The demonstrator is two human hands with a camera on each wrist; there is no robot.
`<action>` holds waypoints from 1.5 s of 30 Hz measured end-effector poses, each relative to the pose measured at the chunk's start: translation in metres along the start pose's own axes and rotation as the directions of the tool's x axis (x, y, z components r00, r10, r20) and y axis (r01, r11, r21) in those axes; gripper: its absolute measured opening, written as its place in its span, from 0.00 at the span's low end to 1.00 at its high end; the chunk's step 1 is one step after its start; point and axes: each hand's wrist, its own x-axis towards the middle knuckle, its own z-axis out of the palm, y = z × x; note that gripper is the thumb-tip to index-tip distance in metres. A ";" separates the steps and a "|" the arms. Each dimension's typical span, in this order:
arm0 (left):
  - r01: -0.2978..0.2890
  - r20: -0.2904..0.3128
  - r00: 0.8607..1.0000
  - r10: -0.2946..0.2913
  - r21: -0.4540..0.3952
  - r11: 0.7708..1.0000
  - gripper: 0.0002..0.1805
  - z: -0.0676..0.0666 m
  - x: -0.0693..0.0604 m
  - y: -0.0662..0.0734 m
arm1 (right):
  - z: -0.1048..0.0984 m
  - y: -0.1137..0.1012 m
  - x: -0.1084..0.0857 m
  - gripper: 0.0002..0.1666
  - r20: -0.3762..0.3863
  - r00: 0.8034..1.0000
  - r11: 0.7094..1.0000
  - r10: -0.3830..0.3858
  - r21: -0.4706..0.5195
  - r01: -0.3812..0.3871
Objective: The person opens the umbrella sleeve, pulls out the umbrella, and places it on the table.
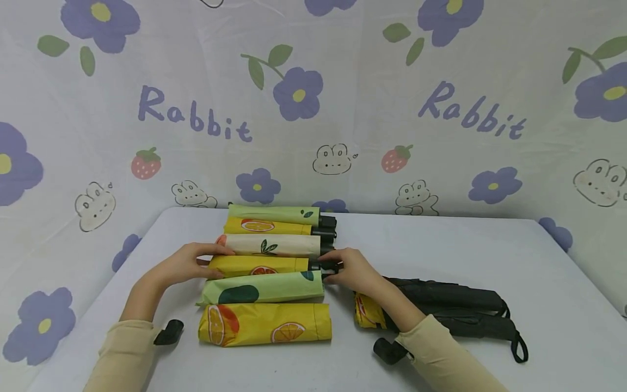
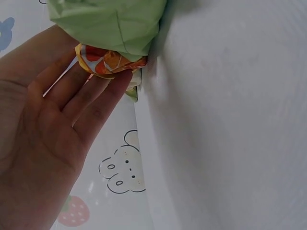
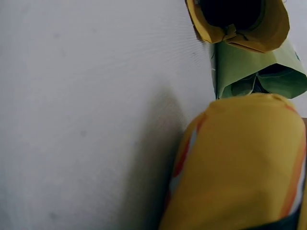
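Observation:
Folded umbrellas in printed fabric sleeves lie in a column on the white table. My left hand [image 1: 178, 265] holds the left end of a yellow orange-print umbrella [image 1: 235, 265], thumb and fingers on either side. At its black handle, my right hand [image 1: 357, 269] grips with the fingertips. Just nearer lies a light green umbrella [image 1: 274, 288], and beyond is a cream umbrella [image 1: 289, 246] with a leaf print. In the left wrist view, the fingers of the left hand [image 2: 62, 110] touch the orange-printed end [image 2: 103, 62]. The right hand is out of sight in the right wrist view.
A yellow sleeve [image 1: 264, 325] lies at the column's front. Right of it are a black folded umbrella [image 1: 455, 299] and another yellow sleeve [image 1: 367, 311], partly behind the right forearm. Black straps or mounts [image 1: 168, 332] sit by the wrists. A printed curtain [image 1: 362, 109] hangs behind the table.

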 end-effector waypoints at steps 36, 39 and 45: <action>0.040 0.016 0.999 -0.040 0.014 0.999 0.28 0.001 0.000 -0.003 | -0.016 -0.002 -0.005 0.23 0.030 0.979 0.903 0.202 0.381 -0.198; 0.040 0.019 0.999 -0.040 0.005 0.999 0.28 0.002 0.000 -0.003 | -0.019 -0.003 -0.006 0.23 0.048 0.966 0.861 0.253 0.443 -0.247; 0.038 0.012 0.999 -0.038 0.015 0.999 0.27 0.001 0.000 -0.004 | -0.021 -0.004 -0.007 0.25 0.075 0.951 0.754 0.299 0.592 -0.284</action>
